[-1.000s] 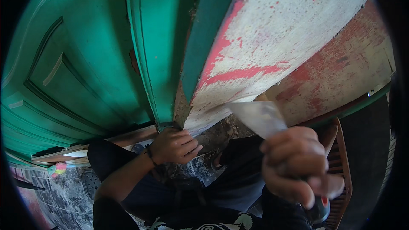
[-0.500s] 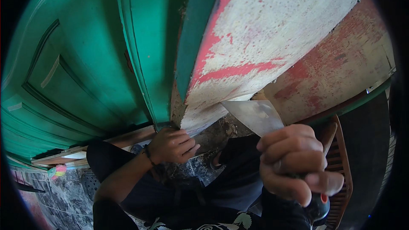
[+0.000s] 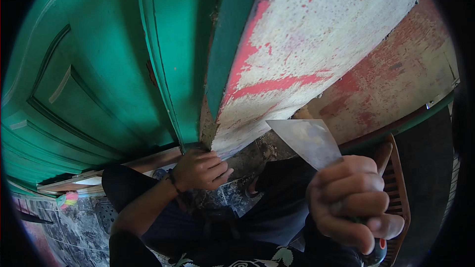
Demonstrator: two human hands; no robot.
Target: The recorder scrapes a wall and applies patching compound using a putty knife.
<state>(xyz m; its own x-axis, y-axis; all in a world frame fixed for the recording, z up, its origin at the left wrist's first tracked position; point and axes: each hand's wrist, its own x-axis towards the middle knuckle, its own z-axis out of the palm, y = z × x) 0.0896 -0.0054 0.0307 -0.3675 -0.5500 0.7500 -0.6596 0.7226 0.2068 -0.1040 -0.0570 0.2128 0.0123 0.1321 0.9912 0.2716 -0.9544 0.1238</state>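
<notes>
Fingers of your right hand (image 3: 350,199) close fully round the putty knife (image 3: 309,141), presumably for control; your left hand (image 3: 202,170) half-curls by the wall (image 3: 307,39), hold unclear

Left hand (image 3: 204,169) low, fingers curled, forearm (image 3: 148,202) slanting inward; right hand (image 3: 352,200) clenched, raised.

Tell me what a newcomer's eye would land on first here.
Probably the bright green door filling the left side, then the pale wall to its right, marked with streaks of red paint. At lower right, the right hand grips a flat scraper pointing up and leftward.
</notes>
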